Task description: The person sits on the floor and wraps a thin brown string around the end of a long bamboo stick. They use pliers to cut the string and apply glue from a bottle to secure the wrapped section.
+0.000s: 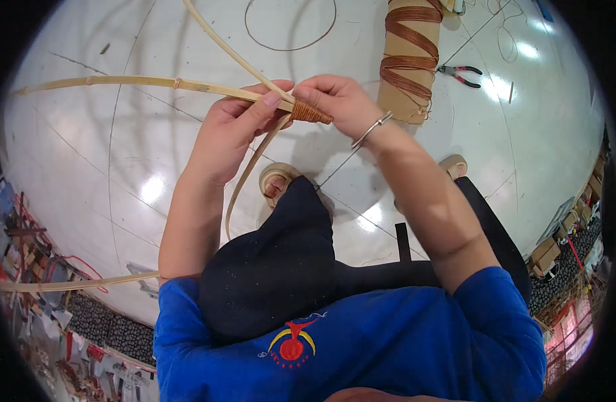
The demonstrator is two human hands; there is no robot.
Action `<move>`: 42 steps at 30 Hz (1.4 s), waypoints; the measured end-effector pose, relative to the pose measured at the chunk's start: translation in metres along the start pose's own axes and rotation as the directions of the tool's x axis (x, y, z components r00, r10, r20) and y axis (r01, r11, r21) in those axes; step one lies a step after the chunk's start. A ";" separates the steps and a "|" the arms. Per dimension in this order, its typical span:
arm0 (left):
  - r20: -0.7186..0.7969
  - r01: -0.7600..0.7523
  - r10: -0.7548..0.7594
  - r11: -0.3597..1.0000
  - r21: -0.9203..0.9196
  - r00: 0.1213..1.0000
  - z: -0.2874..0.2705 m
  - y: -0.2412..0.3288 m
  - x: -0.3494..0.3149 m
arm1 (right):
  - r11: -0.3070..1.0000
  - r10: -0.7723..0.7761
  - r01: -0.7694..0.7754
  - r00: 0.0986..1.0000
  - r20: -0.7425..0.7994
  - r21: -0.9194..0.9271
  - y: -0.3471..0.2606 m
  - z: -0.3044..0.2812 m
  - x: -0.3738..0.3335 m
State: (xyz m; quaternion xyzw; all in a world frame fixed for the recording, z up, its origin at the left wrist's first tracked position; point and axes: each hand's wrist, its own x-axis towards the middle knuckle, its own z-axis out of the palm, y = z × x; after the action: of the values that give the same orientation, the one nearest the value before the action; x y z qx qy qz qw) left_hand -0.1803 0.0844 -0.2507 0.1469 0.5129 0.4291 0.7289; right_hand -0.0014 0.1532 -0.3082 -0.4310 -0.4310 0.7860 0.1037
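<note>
Both hands meet over the white floor [87, 167]: the left hand [231, 134] pinches crossed bamboo strips [154, 83]. The right hand [338, 100] grips their brown wire binding [309, 112]. Red-handled pliers [460, 74] lie nearby.

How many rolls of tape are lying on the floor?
2. One beige tape roll lies by the person's dark knee below the hands; the other beige tape roll peeks out behind the right forearm. More may be hidden.
</note>
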 end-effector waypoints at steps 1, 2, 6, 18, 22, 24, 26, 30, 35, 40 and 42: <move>-0.012 0.000 -0.001 1.000 -0.029 1.000 0.000 0.000 -0.002 | 0.990 0.066 -0.066 0.998 0.002 0.122 0.005 0.005 -0.003; -0.015 -0.011 0.011 1.000 0.006 1.000 0.000 0.000 -0.002 | 0.962 0.131 -0.129 0.991 0.011 0.241 0.008 0.008 -0.006; -0.022 -0.012 0.014 0.997 0.075 1.000 0.001 0.000 -0.001 | 0.868 0.216 -0.210 0.976 0.038 0.450 0.011 0.021 -0.014; -0.043 0.000 0.004 0.996 0.085 0.999 0.003 0.004 0.001 | 0.679 -0.453 0.305 0.890 -0.054 -0.668 -0.018 0.065 -0.065; -0.046 -0.034 0.040 0.992 0.118 0.998 0.000 0.001 -0.001 | 0.314 -0.474 0.394 0.853 0.216 -0.864 -0.064 0.035 -0.061; -0.048 -0.025 0.031 0.993 0.113 0.998 0.001 0.002 -0.002 | 0.193 -0.482 0.434 0.823 0.300 -0.880 -0.076 0.023 -0.040; -0.037 -0.030 0.034 0.995 0.099 0.999 0.005 0.003 -0.002 | 0.362 -0.463 0.370 0.868 0.180 -0.855 -0.079 0.007 -0.022; -0.088 -0.025 0.028 0.999 0.039 0.996 0.013 0.002 -0.005 | 0.781 -0.202 0.164 0.979 0.005 -0.602 -0.061 -0.012 0.007; -0.103 -0.115 0.128 0.986 0.122 0.986 0.013 -0.009 -0.005 | 0.932 -0.091 0.080 0.996 -0.016 -0.353 -0.039 -0.007 0.014; -0.125 -0.099 0.111 0.991 0.094 0.986 0.020 -0.008 -0.009 | 0.983 0.092 -0.090 0.996 0.003 -0.159 -0.028 -0.011 0.016; -0.114 -0.064 0.072 0.995 0.072 0.991 0.018 -0.006 -0.010 | 0.990 0.139 -0.140 0.990 0.027 0.001 0.003 -0.006 0.019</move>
State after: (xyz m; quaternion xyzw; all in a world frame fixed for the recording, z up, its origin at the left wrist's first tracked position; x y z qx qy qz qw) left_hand -0.1631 0.0770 -0.2407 0.1635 0.5636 0.4437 0.6773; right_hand -0.0081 0.1654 -0.3231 -0.4495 -0.3999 0.7976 0.0435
